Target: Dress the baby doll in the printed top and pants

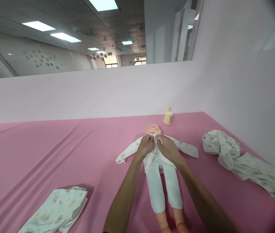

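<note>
A baby doll [153,128] lies on its back on a pink sheet, its head toward the wall. It wears a white printed shirt [131,150] with both long sleeves spread out to the sides, and its legs look white down to bare lower legs. My left hand [146,145] pinches the shirt front just below the doll's neck. Beside it, my right hand [168,148] also has its fingers closed on the shirt's front near the collar. The fingers partly cover the fabric between them, so any fastening there is hidden.
A folded printed cloth [57,208] lies at the lower left. Crumpled printed clothing [225,147] is heaped at the right by the wall. A cream pump bottle [168,116] stands behind the doll's head. The pink sheet [55,152] meets a white wall [79,97].
</note>
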Tool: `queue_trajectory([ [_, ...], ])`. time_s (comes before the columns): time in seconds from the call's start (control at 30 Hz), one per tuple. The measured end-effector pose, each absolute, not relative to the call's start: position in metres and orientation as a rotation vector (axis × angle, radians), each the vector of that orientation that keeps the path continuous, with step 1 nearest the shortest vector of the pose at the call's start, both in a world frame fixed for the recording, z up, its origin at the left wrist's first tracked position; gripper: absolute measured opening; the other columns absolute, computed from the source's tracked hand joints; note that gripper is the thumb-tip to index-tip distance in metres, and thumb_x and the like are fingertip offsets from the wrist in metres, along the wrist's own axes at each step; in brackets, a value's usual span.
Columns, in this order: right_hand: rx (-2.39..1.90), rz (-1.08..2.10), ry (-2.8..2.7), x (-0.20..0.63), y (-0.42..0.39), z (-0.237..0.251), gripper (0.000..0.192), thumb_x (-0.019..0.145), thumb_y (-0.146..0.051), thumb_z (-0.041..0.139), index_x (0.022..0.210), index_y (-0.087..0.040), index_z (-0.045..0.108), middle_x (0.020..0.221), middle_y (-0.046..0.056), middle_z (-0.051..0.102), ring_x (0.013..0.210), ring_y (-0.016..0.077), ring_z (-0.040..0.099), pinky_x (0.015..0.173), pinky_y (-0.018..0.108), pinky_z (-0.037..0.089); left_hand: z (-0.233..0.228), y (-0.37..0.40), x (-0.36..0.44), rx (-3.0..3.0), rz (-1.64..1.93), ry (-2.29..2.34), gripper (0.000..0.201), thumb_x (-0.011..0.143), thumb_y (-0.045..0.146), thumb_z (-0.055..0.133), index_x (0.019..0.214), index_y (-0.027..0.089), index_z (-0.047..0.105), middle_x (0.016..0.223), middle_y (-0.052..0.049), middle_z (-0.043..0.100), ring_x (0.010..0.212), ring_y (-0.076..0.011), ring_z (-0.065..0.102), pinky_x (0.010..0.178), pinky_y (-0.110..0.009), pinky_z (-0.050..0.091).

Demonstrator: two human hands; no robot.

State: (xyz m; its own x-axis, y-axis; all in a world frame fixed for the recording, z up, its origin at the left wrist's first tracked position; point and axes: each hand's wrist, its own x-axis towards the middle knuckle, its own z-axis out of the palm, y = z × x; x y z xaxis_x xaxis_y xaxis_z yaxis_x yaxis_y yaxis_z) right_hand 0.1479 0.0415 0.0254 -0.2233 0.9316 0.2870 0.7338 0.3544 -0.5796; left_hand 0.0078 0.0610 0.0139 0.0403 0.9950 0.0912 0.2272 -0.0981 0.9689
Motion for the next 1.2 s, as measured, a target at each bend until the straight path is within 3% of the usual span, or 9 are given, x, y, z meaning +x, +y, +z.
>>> queue_trajectory([
  [0.27, -1.349, 0.342, -2.024, 0.153, 0.055, 0.021, 0.023, 0.094, -0.024, 0.044, 0.095, -0.02, 0.067, 0.104, 0.006, 0.067, 0.098, 0.0196, 0.06, 0.086, 0.031, 0.044, 0.016, 0.061, 0.004, 1.448, 1.026, 1.22, 0.015, 0.08, 0.024, 0.048, 0.067, 0.017, 0.046, 0.059, 0.004, 0.037, 0.053, -0.0081, 0.032, 0.051, -0.021, 0.025],
  [0.47, -1.384, 0.212, -2.111, 0.149, 0.058, 0.013, 0.02, 0.094, -0.019, 0.045, 0.094, -0.018, 0.065, 0.101, 0.008, 0.066, 0.096, 0.0202, 0.059, 0.084, 0.031, 0.041, 0.015, 0.061, 0.001, 1.43, 0.882, 1.11, 0.017, 0.08, 0.026, 0.052, 0.066, 0.018, 0.045, 0.059, 0.005, 0.038, 0.054, -0.0084, 0.029, 0.052, -0.023, 0.024],
  [0.73, -1.475, 0.214, -2.119, 0.152, 0.057, 0.014, 0.017, 0.093, -0.021, 0.046, 0.091, -0.018, 0.063, 0.1, 0.008, 0.066, 0.094, 0.0216, 0.06, 0.08, 0.032, 0.041, 0.013, 0.062, 0.008, 1.374, 0.977, 1.176, 0.019, 0.08, 0.018, 0.048, 0.062, 0.018, 0.04, 0.057, 0.005, 0.037, 0.052, -0.0075, 0.03, 0.052, -0.023, 0.025],
  [0.87, -1.487, 0.191, -2.1, 0.147, 0.058, 0.01, 0.018, 0.095, -0.023, 0.045, 0.089, -0.019, 0.062, 0.098, 0.008, 0.066, 0.093, 0.0218, 0.059, 0.08, 0.032, 0.039, 0.011, 0.065, 0.009, 1.305, 1.069, 1.163, 0.005, 0.076, 0.013, 0.049, 0.074, 0.016, 0.053, 0.063, 0.004, 0.049, 0.053, -0.0072, 0.042, 0.054, -0.021, 0.032],
  [1.07, -1.452, 0.153, -2.15, 0.147, 0.061, 0.005, 0.016, 0.095, -0.021, 0.045, 0.089, -0.019, 0.06, 0.1, 0.008, 0.064, 0.095, 0.0214, 0.057, 0.08, 0.031, 0.039, 0.008, 0.065, 0.01, 1.315, 1.101, 1.259, 0.027, 0.076, 0.015, 0.055, 0.103, 0.016, 0.055, 0.062, 0.005, 0.054, 0.05, -0.0087, 0.047, 0.05, -0.021, 0.033],
  [1.2, -1.416, 0.129, -2.181, 0.149, 0.062, 0.005, 0.011, 0.093, -0.019, 0.047, 0.089, -0.019, 0.058, 0.099, 0.007, 0.063, 0.093, 0.0204, 0.057, 0.079, 0.031, 0.039, 0.01, 0.063, 0.012, 1.441, 1.118, 1.335, 0.029, 0.077, 0.015, 0.055, 0.106, 0.017, 0.053, 0.062, 0.006, 0.053, 0.052, -0.0086, 0.046, 0.05, -0.02, 0.032],
])
